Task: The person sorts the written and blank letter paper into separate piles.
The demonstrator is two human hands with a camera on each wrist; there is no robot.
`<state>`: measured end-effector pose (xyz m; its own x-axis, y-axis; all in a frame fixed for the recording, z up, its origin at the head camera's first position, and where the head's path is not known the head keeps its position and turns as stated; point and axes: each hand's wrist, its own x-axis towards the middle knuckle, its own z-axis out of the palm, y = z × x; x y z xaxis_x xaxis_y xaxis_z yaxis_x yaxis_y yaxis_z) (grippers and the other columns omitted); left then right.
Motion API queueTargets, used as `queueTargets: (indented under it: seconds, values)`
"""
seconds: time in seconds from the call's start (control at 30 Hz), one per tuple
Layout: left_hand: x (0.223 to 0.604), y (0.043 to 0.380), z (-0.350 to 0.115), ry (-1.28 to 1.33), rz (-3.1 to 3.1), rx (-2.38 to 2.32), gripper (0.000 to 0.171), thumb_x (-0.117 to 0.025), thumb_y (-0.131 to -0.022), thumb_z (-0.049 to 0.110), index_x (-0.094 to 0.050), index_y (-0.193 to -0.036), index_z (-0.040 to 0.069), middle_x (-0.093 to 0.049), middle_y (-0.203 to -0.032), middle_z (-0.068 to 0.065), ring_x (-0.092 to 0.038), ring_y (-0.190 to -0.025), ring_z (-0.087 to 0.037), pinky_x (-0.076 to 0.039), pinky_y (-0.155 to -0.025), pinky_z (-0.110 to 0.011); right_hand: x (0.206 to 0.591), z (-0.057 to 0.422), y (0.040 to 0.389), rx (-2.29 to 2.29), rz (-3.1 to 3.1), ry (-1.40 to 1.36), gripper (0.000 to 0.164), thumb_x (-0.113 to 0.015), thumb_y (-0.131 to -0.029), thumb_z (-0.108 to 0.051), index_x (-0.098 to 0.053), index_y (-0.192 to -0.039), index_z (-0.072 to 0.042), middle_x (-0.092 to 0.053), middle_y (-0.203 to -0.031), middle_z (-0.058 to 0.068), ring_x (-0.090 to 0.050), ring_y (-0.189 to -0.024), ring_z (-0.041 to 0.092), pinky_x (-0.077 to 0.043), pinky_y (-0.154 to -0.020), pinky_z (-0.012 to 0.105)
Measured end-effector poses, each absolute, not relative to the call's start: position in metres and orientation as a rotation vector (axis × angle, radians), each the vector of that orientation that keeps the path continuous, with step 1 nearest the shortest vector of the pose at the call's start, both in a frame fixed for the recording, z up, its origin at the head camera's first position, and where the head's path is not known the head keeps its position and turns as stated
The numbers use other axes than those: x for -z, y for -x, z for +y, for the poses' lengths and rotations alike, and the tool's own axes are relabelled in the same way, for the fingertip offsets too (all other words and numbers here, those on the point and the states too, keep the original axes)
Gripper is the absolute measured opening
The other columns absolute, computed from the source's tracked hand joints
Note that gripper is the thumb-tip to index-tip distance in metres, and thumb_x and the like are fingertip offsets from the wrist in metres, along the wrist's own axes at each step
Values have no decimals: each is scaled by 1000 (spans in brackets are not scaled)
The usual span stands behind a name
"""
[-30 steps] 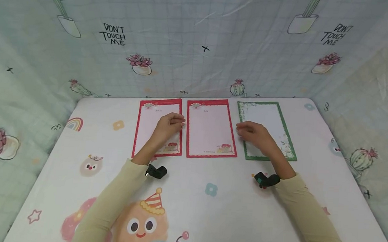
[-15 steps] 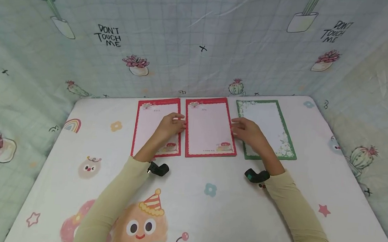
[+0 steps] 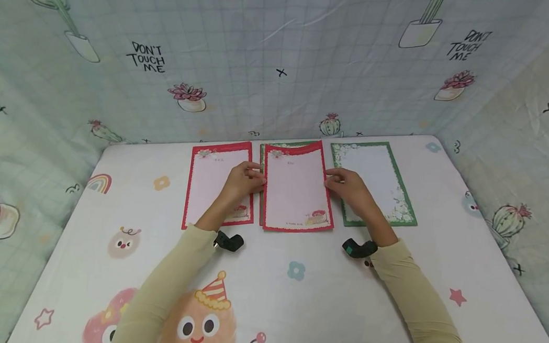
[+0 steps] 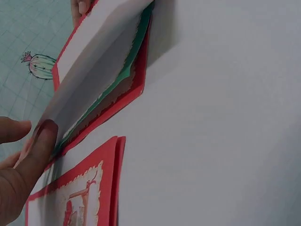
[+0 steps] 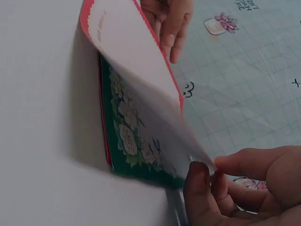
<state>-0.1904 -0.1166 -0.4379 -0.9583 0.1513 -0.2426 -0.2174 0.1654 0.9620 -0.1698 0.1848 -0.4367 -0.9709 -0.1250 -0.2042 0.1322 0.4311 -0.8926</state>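
A red-bordered sheet of paper (image 3: pixel 296 194) is raised off the middle stack, bowed between my two hands. My left hand (image 3: pixel 244 183) pinches its left edge between thumb and fingers. On the opposite edge, the thumb and fingers of my right hand (image 3: pixel 350 189) pinch it too. Under the raised sheet, the right wrist view shows a green-bordered sheet (image 5: pixel 127 136) printed with white flowers. Another red border (image 4: pixel 134 94) shows below the green one in the left wrist view.
A red-bordered stack of paper (image 3: pixel 210 180) lies to the left, partly behind my left hand and forearm. To the right lies a green-bordered sheet (image 3: pixel 373 172). A patterned cloth backdrop (image 3: pixel 244 44) rises at the back of the white printed table cover (image 3: pixel 266 307).
My right hand has moved left to the middle stack's right edge. Both hands have taken the top red-bordered sheet and lifted it, and a green-bordered sheet now shows beneath.
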Motion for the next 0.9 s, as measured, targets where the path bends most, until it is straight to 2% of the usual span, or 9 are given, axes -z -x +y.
queueTargets:
  seconds: [0.13, 0.33, 0.57, 0.9]
  values:
    - [442, 190, -117, 92, 2128, -1878, 49, -67, -97, 1, -49, -142, -1, -62, -110, -17, -71, -93, -20, -61, -86, -34, 437, 186, 171, 1604, 2398, 11, 40, -57, -104, -14, -55, -140, 3, -60, -120, 20, -63, -105, 28, -58, -92, 32]
    - [441, 189, -120, 99, 2084, -1853, 47, -66, -100, 8, -51, -143, -2, -63, -126, -18, -71, -104, -20, -59, -89, -32, 432, 186, 173, 1644, 2376, 9, 38, -57, -104, -12, -56, -137, 7, -64, -131, 24, -64, -114, 33, -57, -95, 36]
    - [444, 188, -123, 156, 2059, -1850, 40, -66, -100, 11, -55, -138, 2, -68, -117, -17, -74, -85, -17, -62, -82, -32, 430, 185, 172, 1636, 2382, 6, 39, -57, -104, -13, -55, -138, 7, -64, -130, 24, -63, -113, 32, -58, -92, 31]
    - [448, 187, -120, 153, 2011, -1871, 44, -68, -99, 11, -53, -140, 6, -64, -110, -14, -70, -74, -13, -62, -77, -28, 429, 187, 170, 1647, 2395, -16, 39, -59, -103, -13, -56, -137, 7, -66, -128, 24, -65, -108, 29, -59, -89, 31]
